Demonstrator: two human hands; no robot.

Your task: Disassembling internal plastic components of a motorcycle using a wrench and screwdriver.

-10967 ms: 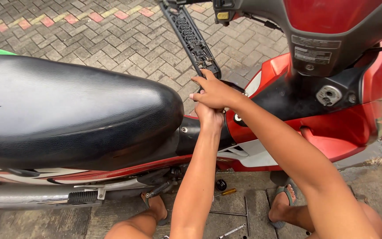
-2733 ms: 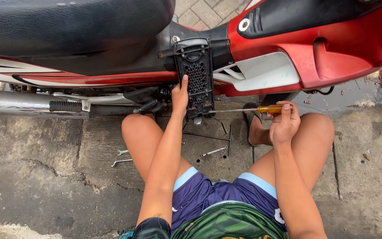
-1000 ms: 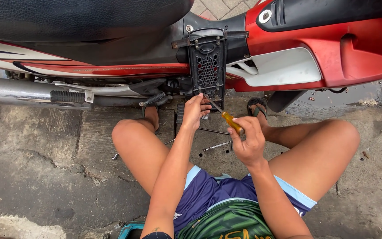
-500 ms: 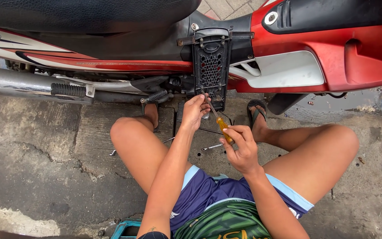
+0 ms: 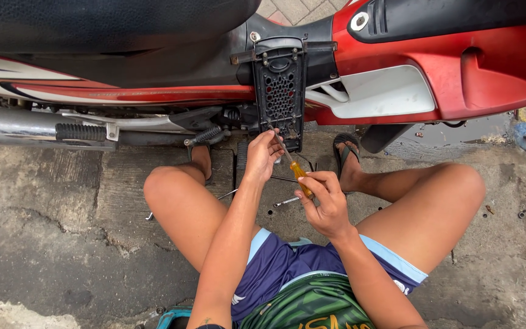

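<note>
presently right hand (image 5: 325, 204) closed round yellow handle of screwdriver (image 5: 299, 176). shaft runs up and left from hand, long axis diagonal, tip at lower edge of black perforated panel (image 5: 279, 91). left hand (image 5: 264, 154) nearer panel, fingers curled at its bottom edge beside shaft; whether pinching tip or fastener, cannot tell. panel hangs upright on red motorbike (image 5: 458, 79), straight ahead of both hands, above them. loose metal tools (image 5: 287, 200) on concrete between legs.

Yellow-handled screwdriver (image 5: 299, 173) slanting up-left at frame centre, its thin metal shaft reaching toward the lower edge of the black perforated panel (image 5: 279, 91), that rectangular panel hanging upright on the red motorcycle's side, upper centre of frame
</note>
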